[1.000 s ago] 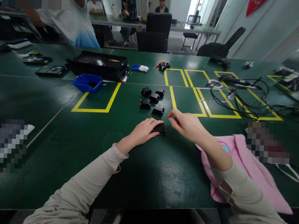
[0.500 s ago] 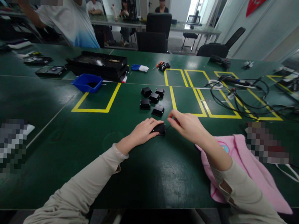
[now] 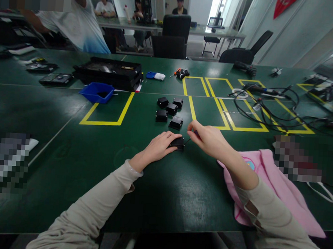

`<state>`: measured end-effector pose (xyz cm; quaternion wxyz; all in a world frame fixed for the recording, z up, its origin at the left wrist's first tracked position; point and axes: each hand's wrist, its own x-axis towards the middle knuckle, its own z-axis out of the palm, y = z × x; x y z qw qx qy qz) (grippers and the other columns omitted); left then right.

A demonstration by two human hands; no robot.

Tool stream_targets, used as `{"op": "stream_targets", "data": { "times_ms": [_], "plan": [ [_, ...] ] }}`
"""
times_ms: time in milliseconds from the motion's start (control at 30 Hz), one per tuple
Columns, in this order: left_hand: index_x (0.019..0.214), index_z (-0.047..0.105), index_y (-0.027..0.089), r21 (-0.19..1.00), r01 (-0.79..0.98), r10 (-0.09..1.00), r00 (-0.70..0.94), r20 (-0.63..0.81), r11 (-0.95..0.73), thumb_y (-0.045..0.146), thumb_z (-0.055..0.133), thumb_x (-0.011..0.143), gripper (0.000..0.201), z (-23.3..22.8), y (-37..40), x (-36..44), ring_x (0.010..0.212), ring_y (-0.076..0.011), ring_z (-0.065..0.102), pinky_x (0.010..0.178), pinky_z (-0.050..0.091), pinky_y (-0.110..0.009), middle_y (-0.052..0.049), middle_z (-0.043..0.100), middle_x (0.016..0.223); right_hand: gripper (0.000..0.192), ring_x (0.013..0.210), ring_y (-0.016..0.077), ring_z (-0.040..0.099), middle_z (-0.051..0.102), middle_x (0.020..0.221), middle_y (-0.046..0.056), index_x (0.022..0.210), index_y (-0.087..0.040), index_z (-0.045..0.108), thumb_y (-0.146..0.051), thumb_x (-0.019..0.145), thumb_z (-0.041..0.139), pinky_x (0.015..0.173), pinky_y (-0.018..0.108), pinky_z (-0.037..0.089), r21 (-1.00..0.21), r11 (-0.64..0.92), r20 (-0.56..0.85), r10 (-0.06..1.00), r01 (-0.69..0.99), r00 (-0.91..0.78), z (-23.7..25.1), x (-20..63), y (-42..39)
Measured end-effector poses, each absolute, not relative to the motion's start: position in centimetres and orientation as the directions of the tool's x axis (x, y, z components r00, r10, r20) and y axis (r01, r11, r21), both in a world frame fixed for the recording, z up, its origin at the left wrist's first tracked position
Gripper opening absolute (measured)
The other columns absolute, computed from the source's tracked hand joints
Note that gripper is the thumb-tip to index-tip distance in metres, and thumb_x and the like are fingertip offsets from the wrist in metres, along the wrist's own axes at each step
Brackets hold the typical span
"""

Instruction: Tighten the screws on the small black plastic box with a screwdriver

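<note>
While L hand [image 3: 162, 145] grips box [image 3: 177, 143] on table [image 3: 156, 199], R hand [image 3: 208, 137] pinches thin tool [image 3: 187, 141] (tip approx. at box's R side); it might slip if box shifts.

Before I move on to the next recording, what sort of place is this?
Probably a workshop or assembly room: the long green work table has yellow outlines marked on it, and it holds small black boxes and a blue bin.
</note>
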<state>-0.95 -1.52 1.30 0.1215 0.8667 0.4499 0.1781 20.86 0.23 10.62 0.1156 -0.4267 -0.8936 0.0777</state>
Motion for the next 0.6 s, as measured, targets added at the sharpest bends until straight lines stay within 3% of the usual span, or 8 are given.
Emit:
{"op": "stream_targets", "data": {
  "times_ms": [300,600],
  "plan": [
    [0.137,0.04,0.027,0.367,0.742,0.827,0.527,0.198,-0.561,0.037,0.052,0.094,0.045,1.34,-1.54,-0.91,0.104,-0.0232,0.053,0.088,0.046,-0.036,-0.007,0.053,0.119,0.021,0.06,0.0145,0.052,0.062,0.072,0.002,0.098,-0.02,0.051,-0.036,0.095,0.038,0.055,0.026,0.025,-0.251,0.619,0.166,0.785,0.744,-0.597,10.55,20.95,0.27],
    [0.136,0.039,0.027,0.366,0.741,0.825,0.527,0.202,-0.563,0.037,0.051,0.095,0.044,1.29,-1.56,-0.97,0.103,-0.0233,0.053,0.086,0.047,-0.036,-0.006,0.053,0.119,0.031,0.059,0.0144,0.052,0.063,0.072,0.002,0.096,-0.02,0.055,-0.043,0.097,0.034,0.055,0.027,0.023,-0.181,0.617,0.164,0.786,0.766,-0.596,10.51,20.85,0.22]
  ]
}}
